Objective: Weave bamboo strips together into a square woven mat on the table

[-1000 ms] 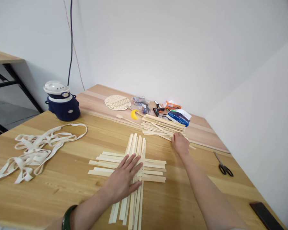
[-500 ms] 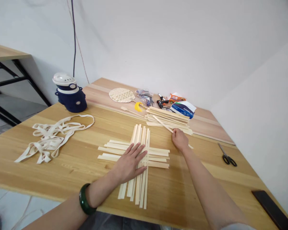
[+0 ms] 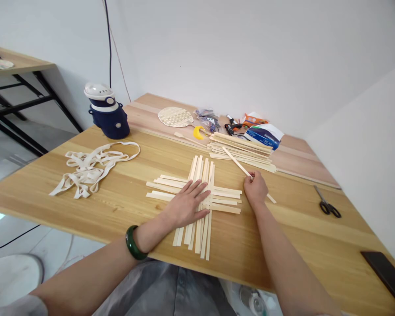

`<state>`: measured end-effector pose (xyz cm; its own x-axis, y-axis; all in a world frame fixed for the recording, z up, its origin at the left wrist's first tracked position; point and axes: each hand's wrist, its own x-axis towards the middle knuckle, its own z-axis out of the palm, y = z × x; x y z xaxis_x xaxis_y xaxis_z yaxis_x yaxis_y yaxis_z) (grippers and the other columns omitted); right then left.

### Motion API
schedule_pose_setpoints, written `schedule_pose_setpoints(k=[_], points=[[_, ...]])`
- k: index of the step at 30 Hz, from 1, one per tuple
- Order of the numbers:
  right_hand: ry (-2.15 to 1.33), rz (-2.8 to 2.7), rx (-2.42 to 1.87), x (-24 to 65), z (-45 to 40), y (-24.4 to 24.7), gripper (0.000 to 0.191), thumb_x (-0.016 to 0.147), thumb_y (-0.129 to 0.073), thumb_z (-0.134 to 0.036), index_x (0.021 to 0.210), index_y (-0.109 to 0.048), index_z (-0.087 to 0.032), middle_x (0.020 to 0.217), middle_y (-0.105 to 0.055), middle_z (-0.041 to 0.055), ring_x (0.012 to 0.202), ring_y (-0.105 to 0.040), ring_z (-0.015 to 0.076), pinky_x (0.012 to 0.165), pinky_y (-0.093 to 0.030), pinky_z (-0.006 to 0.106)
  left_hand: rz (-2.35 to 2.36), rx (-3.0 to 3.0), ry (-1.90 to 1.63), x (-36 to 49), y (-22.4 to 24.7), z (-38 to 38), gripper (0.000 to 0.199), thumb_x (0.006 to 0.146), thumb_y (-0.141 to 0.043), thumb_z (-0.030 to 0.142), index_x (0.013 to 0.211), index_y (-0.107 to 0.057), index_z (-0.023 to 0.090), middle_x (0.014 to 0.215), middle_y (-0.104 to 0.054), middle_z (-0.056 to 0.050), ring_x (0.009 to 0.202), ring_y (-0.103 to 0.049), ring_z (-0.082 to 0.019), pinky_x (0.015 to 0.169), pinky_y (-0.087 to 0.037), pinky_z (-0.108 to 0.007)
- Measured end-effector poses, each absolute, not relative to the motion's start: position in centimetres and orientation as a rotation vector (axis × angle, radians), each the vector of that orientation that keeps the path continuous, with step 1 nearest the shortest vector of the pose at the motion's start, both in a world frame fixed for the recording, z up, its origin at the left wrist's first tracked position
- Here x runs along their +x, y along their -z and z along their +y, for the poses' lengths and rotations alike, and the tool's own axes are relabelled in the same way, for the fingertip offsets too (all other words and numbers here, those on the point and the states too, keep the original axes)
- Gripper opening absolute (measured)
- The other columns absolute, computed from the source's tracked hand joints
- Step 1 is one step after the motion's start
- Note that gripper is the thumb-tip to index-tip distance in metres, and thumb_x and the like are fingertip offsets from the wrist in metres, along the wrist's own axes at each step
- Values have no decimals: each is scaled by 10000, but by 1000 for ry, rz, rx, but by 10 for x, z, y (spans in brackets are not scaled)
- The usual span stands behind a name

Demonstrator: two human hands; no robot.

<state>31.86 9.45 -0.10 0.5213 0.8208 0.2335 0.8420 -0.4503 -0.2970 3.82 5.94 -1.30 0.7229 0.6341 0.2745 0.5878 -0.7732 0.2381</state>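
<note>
My left hand (image 3: 186, 205) lies flat with its fingers spread, pressing on the crossed bamboo strips (image 3: 200, 171), a flat lattice of pale strips running both ways. My right hand (image 3: 255, 188) pinches one long loose bamboo strip (image 3: 237, 163) near its middle, and the strip slants across the hand toward the pile. Just beyond that hand sits a stack of bamboo strips (image 3: 240, 151), with the held strip's far end over its near edge. The lattice's middle is hidden under my left hand.
A bundle of cream cotton webbing (image 3: 92, 166) and a navy and white pot (image 3: 108, 115) lie left on the wooden table (image 3: 283, 228). A woven fan (image 3: 175, 116), packets and small tools sit at the back; scissors (image 3: 327, 207) and a phone (image 3: 386, 274) lie right.
My right hand has drawn one strip out of the stack and holds it. My left hand stays on the lattice. The whole scene has shifted upward and rightward in view.
</note>
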Motion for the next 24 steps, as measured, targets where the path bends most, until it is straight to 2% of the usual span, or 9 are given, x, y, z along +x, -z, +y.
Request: schedule_pose_setpoints(k=[7, 24], points=[[109, -1488, -2312, 311, 95, -3, 325, 870, -446, -156, 1154, -604, -152, 1070, -651, 121, 1022, -559, 237, 729, -378, 304, 1013, 2792, -485, 38, 8, 58, 587, 949, -493, 540, 1412, -501, 179, 1548, -396, -106, 1463, -305, -284, 1213, -238, -463], [125, -1537, -2317, 312, 95, 0, 333, 886, -425, -132, 1182, -574, -149, 1095, -636, 125, 1069, -550, 240, 791, -409, 311, 1010, 2827, -480, 38, 7, 58, 576, 952, -510, 506, 1423, -492, 174, 1542, -402, -115, 1453, -324, -291, 1204, -264, -487]])
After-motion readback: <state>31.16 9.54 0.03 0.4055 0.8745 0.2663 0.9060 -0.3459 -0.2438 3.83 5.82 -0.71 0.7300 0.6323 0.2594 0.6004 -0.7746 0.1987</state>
